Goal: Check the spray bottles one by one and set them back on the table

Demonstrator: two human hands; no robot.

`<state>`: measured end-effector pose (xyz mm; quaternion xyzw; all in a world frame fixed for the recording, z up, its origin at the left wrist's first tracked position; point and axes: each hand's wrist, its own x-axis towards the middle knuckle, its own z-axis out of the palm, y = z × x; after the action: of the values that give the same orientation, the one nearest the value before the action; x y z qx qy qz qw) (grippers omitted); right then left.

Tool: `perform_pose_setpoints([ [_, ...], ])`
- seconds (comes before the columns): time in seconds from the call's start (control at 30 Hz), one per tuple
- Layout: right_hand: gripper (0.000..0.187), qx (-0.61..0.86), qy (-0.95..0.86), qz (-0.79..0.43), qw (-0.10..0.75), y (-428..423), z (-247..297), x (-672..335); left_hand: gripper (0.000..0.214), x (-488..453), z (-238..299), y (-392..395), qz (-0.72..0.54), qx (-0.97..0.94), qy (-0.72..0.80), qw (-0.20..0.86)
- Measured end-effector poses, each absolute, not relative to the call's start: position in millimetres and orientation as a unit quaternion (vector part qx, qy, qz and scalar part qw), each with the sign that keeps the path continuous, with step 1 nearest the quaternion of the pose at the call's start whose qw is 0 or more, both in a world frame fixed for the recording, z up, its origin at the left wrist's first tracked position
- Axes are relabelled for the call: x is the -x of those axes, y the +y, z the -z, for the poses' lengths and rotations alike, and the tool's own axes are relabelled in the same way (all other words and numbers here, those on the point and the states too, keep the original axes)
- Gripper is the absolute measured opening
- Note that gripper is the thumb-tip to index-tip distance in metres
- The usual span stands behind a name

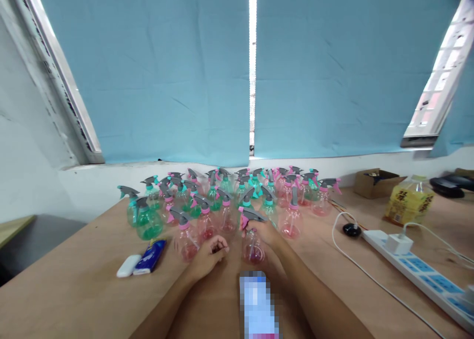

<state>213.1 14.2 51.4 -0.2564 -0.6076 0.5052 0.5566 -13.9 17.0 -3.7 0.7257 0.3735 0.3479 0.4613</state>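
My right hand (pixel 261 229) is closed around the neck and trigger head of a pink spray bottle (pixel 254 252), which stands upright on the table. The bottle's grey and pink nozzle points left above my fingers. My left hand (pixel 213 252) rests near the tabletop with its fingers loosely curled, a gap before the thumb, and nothing visible in it. Just beside it stands another pink spray bottle (pixel 187 243). Behind both hands are several more pink and green ones, including a green spray bottle (pixel 148 224) at the left.
A phone (pixel 257 304) with a blurred screen lies between my forearms. On the left are a white case (pixel 129 266) and a blue packet (pixel 150 256). To the right are a power strip (pixel 418 270), cables, a black disc (pixel 351 230), a yellow-labelled jug (pixel 409 201) and a cardboard box (pixel 375 183).
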Motion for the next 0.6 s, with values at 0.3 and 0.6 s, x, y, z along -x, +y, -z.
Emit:
perform_pose_setpoints([
  [0.3,0.035,0.278,-0.608,-0.495,0.555,12.8,-49.2,-215.0,0.029,14.8,3.6,17.4,-0.351,-0.72,0.366,0.474],
  [0.6,0.021,0.243,-0.593,-0.507,0.577,13.5,-49.1,-209.6,0.023,14.9,2.8,15.9,-0.343,-0.727,0.368,0.467],
])
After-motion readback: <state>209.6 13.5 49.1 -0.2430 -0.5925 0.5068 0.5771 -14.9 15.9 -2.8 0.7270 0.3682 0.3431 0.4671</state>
